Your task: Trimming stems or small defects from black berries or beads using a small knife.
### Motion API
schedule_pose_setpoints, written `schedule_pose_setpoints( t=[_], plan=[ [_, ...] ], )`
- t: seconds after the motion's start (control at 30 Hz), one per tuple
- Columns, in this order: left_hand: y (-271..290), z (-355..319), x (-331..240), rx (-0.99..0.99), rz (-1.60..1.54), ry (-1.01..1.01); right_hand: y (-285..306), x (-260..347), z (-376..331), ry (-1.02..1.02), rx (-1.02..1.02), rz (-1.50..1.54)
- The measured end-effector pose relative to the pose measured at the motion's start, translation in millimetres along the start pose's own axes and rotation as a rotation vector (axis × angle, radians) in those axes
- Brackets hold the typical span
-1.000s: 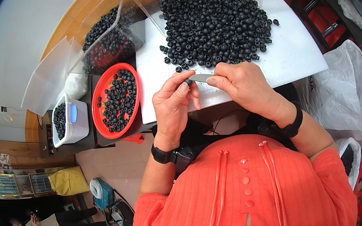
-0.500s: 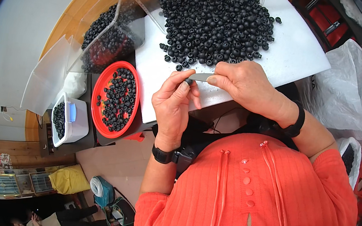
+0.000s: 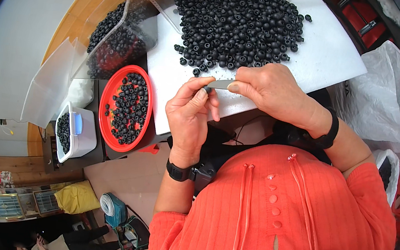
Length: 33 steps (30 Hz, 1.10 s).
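My left hand (image 3: 190, 116) pinches one small black rubber ring (image 3: 208, 90) between thumb and forefinger, just off the front edge of the white board (image 3: 331, 51). My right hand (image 3: 270, 89) holds a thin grey metal blade (image 3: 219, 83) whose tip touches that ring. A big heap of the same black rings (image 3: 236, 21) lies on the board right behind both hands. Each wrist wears a black band.
A red round tray (image 3: 109, 93) with several black rings sits left of the board. Farther left stands a white tub (image 3: 85, 132) with more rings. A clear plastic bin (image 3: 115, 38) of rings stands at the back left. White plastic bags (image 3: 389, 104) lie on the right.
Both hands stay together at the board's front edge; the fingers shift only slightly around the ring and blade.
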<state>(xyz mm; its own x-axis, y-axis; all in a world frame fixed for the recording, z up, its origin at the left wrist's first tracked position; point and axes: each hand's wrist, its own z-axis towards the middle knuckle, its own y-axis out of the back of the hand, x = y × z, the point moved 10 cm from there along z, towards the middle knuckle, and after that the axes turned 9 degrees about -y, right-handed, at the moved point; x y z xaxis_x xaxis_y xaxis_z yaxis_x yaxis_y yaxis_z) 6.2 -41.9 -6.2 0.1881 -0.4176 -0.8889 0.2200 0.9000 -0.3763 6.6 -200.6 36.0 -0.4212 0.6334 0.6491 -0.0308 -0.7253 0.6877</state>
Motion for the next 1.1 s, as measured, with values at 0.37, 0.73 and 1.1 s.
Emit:
schedule_pose_setpoints(
  t=[0.37, 0.73, 1.1],
  plan=[
    [3.2, -0.1, -1.4, -0.021, -0.042, 0.018, 6.2, -9.0, -3.2, -0.023, -0.010, 0.198],
    [-0.5, -1.5, 1.1, -0.009, -0.009, 0.016, 6.1, 5.4, -7.2, 0.021, -0.120, -0.012],
    [-5.6, -1.8, 2.1, 0.000, -0.047, 0.054, 7.2, 7.0, -7.4, 0.035, -0.124, -0.029]
  ],
)
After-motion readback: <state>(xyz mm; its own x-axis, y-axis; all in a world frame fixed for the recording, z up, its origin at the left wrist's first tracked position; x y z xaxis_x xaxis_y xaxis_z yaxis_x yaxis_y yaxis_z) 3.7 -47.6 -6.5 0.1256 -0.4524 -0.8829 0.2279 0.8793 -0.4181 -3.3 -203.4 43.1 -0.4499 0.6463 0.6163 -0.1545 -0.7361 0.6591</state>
